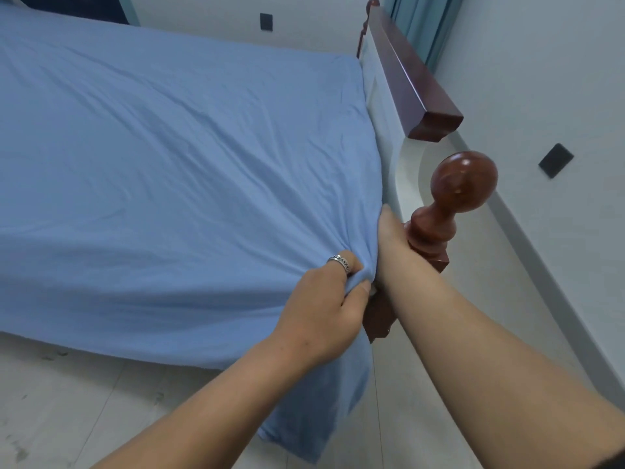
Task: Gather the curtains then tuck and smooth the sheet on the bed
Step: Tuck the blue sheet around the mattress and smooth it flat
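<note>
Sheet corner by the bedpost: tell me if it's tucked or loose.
Loose. The left hand pinches the bunched sheet, a flap hangs free below, and the right hand reaches down beside the bedpost.

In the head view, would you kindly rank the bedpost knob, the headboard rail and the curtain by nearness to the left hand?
1. bedpost knob, right of the left hand gripping the sheet
2. headboard rail, farther up-right
3. curtain, far top-right corner

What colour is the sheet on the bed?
Plain light blue sheet, clearest in the head view.
</note>
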### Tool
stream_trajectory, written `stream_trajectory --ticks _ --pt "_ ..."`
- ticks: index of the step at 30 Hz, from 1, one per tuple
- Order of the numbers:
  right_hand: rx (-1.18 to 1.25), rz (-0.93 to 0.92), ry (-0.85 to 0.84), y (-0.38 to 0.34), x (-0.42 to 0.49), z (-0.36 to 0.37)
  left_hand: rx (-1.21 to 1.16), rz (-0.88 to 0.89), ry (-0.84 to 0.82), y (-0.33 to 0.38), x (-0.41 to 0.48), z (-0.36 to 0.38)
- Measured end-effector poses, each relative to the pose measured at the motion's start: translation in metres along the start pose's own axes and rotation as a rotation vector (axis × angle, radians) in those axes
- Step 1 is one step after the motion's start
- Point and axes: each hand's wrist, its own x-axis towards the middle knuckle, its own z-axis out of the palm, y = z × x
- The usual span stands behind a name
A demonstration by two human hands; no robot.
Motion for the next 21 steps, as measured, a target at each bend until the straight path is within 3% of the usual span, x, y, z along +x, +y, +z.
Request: stream_trajectory --ticks 2,7,9,12,15,16,19,21 --pt "-0.016 0.048 -0.013 -0.007 -0.003 0.004 0.025 0.002 -0.016 -0.002 -0.001 -0.001" --pt "-0.433 -0.023 -0.023 -0.005 0.004 0.019 0.074 0.002 -0.064 -0.002 -0.010 0.005" --pt "-0.395 0.048 -0.091 -0.009 0.004 0.022 0.059 -0.008 -0.079 -0.001 -0.011 0.006" --pt "-0.119 -0.010 -0.176 -0.029 0.003 0.021 0.044 -0.006 -0.061 -0.001 -0.009 0.007" --pt "-0.059 -0.047 -0.120 -0.031 0.006 0.009 0.013 -0.015 -0.069 -0.003 -0.008 0.015" --pt "-0.153 -0.035 -0.086 -0.021 0.007 0.006 0.025 -0.024 -0.104 -0.005 -0.010 0.019" --pt "-0.763 -0.091 0.012 0.019 0.004 0.006 0.103 -0.065 -0.259 -0.017 -0.018 0.035" --pt "-0.931 -0.199 0.059 0.033 0.004 0.007 0.163 -0.096 -0.319 -0.025 -0.022 0.043"
